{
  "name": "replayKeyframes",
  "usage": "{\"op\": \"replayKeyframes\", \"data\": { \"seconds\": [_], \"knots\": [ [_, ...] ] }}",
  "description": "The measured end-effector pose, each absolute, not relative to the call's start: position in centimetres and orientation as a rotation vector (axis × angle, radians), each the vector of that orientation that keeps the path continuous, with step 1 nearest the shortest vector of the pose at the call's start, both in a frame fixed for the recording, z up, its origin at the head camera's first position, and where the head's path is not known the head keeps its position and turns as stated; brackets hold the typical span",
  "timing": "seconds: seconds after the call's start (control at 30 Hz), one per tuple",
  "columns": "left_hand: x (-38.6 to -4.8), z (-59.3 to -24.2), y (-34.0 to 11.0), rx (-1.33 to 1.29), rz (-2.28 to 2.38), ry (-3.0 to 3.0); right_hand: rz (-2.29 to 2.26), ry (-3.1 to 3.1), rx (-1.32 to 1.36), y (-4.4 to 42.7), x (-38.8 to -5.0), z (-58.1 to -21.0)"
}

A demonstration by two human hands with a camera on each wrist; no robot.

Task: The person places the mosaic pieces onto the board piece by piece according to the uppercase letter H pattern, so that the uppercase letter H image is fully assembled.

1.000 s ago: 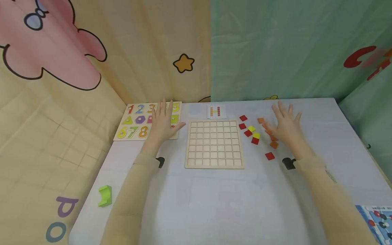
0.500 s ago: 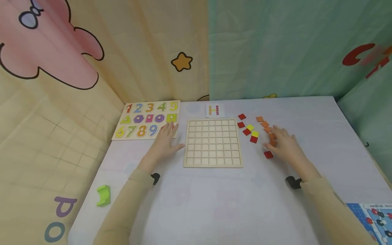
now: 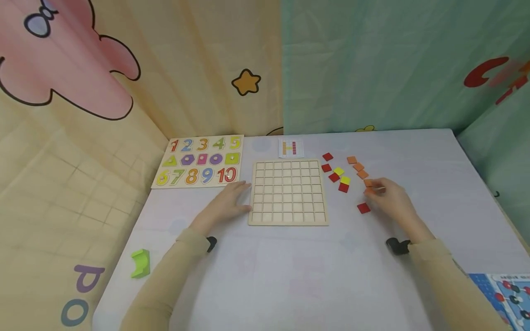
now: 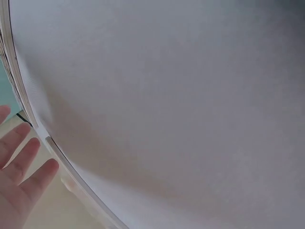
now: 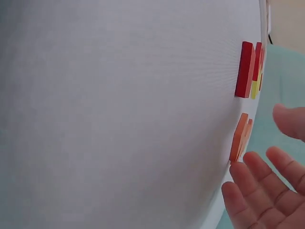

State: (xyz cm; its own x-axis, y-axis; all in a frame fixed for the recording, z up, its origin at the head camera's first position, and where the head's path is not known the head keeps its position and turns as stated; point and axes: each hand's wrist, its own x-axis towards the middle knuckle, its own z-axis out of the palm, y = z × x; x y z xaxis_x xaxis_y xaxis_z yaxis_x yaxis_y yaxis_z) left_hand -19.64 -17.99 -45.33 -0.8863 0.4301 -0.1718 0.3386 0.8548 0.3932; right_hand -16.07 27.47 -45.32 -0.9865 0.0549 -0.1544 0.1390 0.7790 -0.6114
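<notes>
A wooden grid board with bare square cells lies at the table's middle. My left hand is beside its left edge, fingers and thumb spread and holding nothing; the left wrist view shows these fingers extended. My right hand is at the near end of a row of orange tiles. Its thumb and fingers come down around the nearest orange tile, partly covering it in the head view. In the right wrist view the thumb stands apart from the fingers. A red tile lies just left of this hand.
Red tiles and two yellow tiles lie right of the board. A pattern card sits behind it. A number puzzle is at the back left, a green block at the front left, a blue printed sheet at the front right.
Both hands have come down and nearer from above the table's back. The left moved off the number puzzle to the board's edge. The right hand's thumb and fingers drew closer together at the orange tiles.
</notes>
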Motion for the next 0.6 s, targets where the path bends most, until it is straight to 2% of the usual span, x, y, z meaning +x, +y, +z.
{"op": "replayKeyframes", "data": {
  "seconds": [0.6],
  "knots": [
    [-19.7,-46.0,-17.8,0.569,0.492,2.718,-0.899,2.857,0.149,27.6,-17.3,-46.1]
  ]
}}
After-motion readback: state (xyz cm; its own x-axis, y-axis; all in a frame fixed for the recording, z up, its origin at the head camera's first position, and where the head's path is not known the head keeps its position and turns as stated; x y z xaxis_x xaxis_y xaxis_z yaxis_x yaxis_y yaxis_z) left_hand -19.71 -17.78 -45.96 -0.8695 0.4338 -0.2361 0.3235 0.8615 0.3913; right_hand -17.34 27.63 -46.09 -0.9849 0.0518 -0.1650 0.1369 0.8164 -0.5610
